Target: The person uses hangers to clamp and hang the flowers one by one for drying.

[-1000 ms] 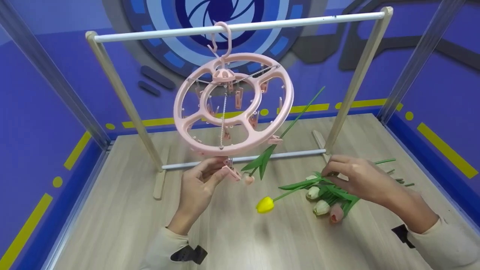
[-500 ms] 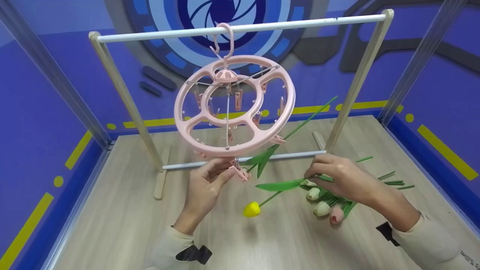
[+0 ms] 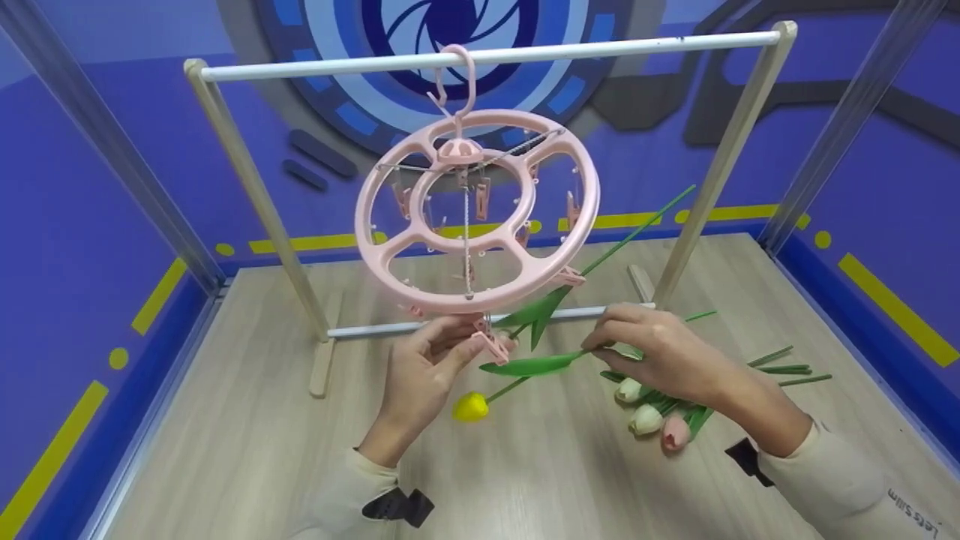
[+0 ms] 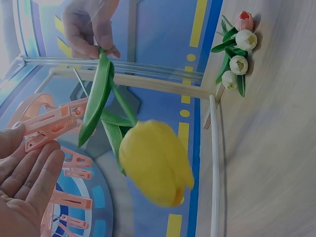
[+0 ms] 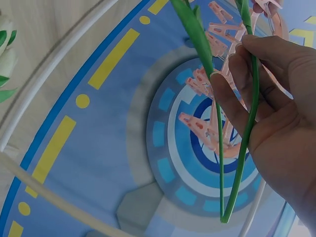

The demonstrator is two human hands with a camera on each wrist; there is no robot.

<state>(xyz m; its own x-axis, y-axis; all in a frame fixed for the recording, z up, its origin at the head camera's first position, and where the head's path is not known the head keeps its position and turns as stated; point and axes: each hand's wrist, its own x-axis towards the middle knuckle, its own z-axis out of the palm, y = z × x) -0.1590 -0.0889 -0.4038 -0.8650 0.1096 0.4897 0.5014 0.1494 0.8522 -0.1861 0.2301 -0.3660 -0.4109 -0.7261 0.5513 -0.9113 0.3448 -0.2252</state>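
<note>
My left hand [image 3: 420, 382] pinches a pink clothespin [image 3: 491, 348] that hangs from the front rim of a round pink clip hanger [image 3: 465, 301]. In the left wrist view, the thumb presses one end of this clothespin [image 4: 52, 126] against the fingers. My right hand [image 3: 660, 349] pinches the green stem of a yellow tulip [image 3: 471, 406], whose bloom hangs low and to the left. The right wrist view shows the stem [image 5: 253, 98] between thumb and fingers. Another tulip [image 3: 611, 251] hangs head down from a clip at the hanger's right; its bloom is mostly hidden behind my left hand's clothespin.
The hanger hooks over the white bar [image 3: 337, 67] of a wooden-legged rack [image 3: 251, 195]. On the table at right lie white tulips [image 3: 645, 420] and a pink tulip [image 3: 676, 433], stems pointing right. Several other clothespins dangle inside the hanger. Blue-purple walls [image 3: 90, 187] enclose the table.
My right hand has moved left with the yellow tulip, away from the lying tulips and nearer the clothespin. My left hand keeps its pinch and has shifted slightly right.
</note>
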